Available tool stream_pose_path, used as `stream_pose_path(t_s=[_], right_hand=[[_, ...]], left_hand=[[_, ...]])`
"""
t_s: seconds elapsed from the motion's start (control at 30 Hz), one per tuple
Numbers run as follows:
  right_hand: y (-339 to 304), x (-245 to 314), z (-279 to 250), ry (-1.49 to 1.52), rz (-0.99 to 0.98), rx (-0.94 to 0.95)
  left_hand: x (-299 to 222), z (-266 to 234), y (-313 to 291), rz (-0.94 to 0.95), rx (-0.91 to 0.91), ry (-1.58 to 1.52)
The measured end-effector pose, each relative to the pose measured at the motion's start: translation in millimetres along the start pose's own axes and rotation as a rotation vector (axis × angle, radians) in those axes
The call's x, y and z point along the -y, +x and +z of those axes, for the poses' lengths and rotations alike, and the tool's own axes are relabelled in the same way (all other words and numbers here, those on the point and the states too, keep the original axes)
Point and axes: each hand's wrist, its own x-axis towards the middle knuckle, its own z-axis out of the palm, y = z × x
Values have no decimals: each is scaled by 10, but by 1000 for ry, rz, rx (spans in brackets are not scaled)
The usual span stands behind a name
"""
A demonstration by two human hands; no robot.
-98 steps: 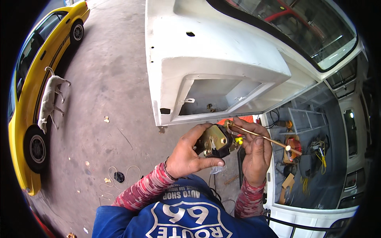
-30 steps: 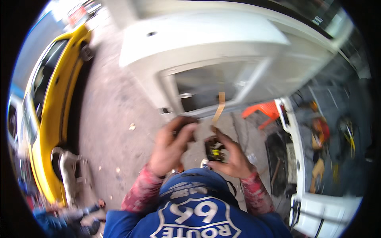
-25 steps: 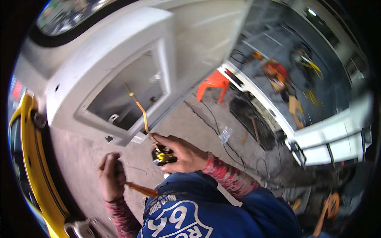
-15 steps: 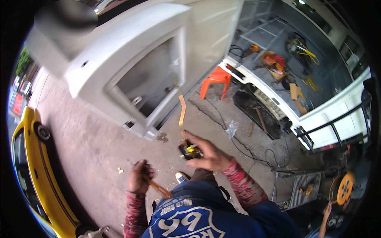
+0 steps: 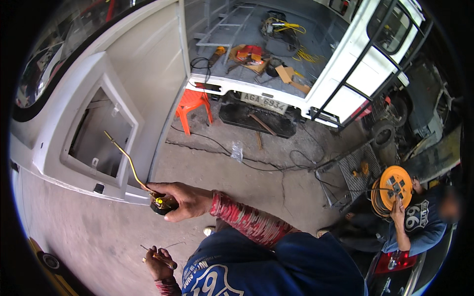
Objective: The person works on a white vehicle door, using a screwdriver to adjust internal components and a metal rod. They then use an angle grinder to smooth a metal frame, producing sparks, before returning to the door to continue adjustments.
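My right hand is closed around a tape measure, a dark case with a yellow button. Its yellow blade sticks out in a bent line toward the upper left. The blade's end hangs in front of the recessed opening in the white van door; I cannot tell whether it touches. Lower down and to the left, my left hand grips a slim tool with an orange-brown handle and a thin tip. Its exact kind does not show.
An orange plastic stool stands under the van's rear edge. Tools and boxes lie on the grey van floor. A black cable crosses the concrete. At right, a co-worker holds an orange cable reel beside a metal ramp.
The view has swung to the right, bringing the co-worker and the van's ladder further in. My right hand with the tape measure now appears nearer the door; both hands keep their hold.
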Motion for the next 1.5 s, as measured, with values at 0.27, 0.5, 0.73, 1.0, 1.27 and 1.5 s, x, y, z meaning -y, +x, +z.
stream_pose_path(t_s=[0.27, 0.5, 0.73, 1.0, 1.27, 1.5], right_hand=[[-243, -70, 27, 58, 42, -63], [223, 170, -186, -205, 236, 95], [740, 48, -341, -124, 239, 233], [1024, 91, -253, -292, 97, 285], [1036, -127, -415, -376, 123, 262], [1066, -194, -432, -377, 67, 240]], left_hand=[[15, 52, 99, -200, 132, 25], [-75, -54, -97, -132, 255, -32], [47, -1039, 30, 50, 74, -132], [314, -1143, -153, -99, 25, -222], [113, -208, -134, -73, 83, -31], [88, -127, 143, -57, 58, 40]])
